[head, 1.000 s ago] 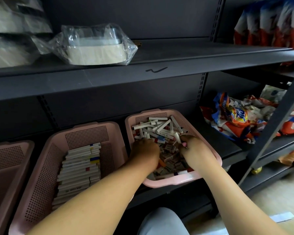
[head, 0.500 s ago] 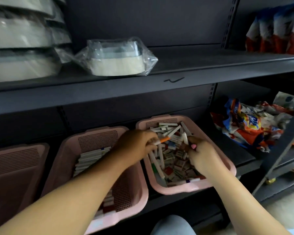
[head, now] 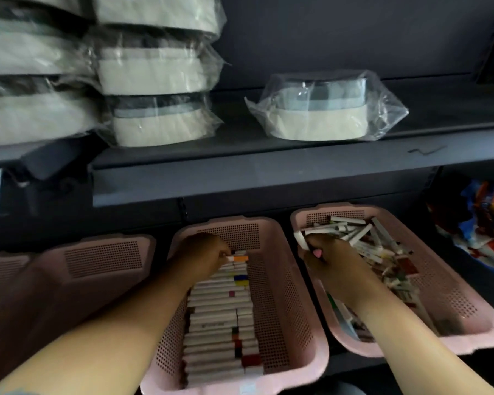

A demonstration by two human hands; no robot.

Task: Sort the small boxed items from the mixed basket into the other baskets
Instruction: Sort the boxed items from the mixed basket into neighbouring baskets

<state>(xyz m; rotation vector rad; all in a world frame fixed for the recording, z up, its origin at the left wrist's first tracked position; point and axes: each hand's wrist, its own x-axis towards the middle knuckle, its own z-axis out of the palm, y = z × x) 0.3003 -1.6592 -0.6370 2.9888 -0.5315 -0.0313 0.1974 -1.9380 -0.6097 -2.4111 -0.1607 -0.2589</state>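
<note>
Three pink baskets stand side by side on the low shelf. The right one, the mixed basket (head: 465, 317), holds a loose heap of small slim boxes (head: 382, 252). The middle basket (head: 280, 295) holds a neat row of stacked boxes (head: 220, 317). My left hand (head: 203, 258) reaches into the middle basket and pinches a white box with an orange end (head: 238, 258) at the far end of the row. My right hand (head: 328, 260) is in the mixed basket, its fingers curled round several white boxes (head: 303, 238).
The left pink basket (head: 103, 260) shows no contents. Above, a dark shelf (head: 268, 172) carries plastic-wrapped pale containers (head: 320, 112) and a stack of them (head: 160, 81) at the left. Colourful snack bags (head: 485, 223) lie at the far right.
My left hand carried the orange-ended box from the mixed basket over to the far end of the middle basket's row. My right hand stayed in the mixed basket, gathering boxes. The view swung left.
</note>
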